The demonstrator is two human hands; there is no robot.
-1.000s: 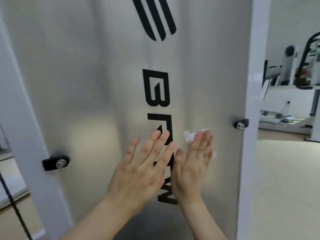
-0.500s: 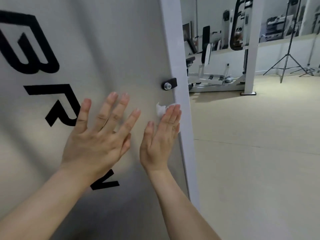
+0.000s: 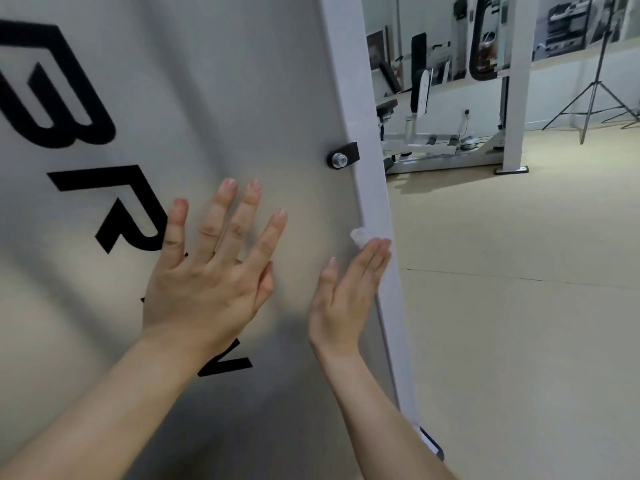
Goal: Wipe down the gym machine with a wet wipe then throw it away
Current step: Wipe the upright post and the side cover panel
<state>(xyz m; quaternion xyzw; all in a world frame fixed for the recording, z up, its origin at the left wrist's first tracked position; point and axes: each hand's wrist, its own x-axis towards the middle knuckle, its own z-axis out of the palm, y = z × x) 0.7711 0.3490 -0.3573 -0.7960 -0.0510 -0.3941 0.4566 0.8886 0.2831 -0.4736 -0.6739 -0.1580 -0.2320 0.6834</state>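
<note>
The gym machine's grey panel (image 3: 221, 98) with black letters fills the left of the head view. My right hand (image 3: 343, 296) presses a crumpled white wet wipe (image 3: 358, 236) flat against the panel's right edge, beside the white frame post (image 3: 360, 116). Only a small part of the wipe shows above my fingertips. My left hand (image 3: 211, 271) lies flat on the panel with fingers spread, over the black lettering, a hand's width left of the right hand.
A black bracket with a silver bolt (image 3: 343, 157) sits above the wipe. Beige floor (image 3: 519, 306) stretches to the right. Another white gym machine (image 3: 443, 140), a white column (image 3: 516, 81) and a black tripod (image 3: 595, 95) stand at the back.
The view has swung right, so the panel edge and the room appear. My right hand slid the wipe rightward to the panel's edge; my left hand stays flat on the panel.
</note>
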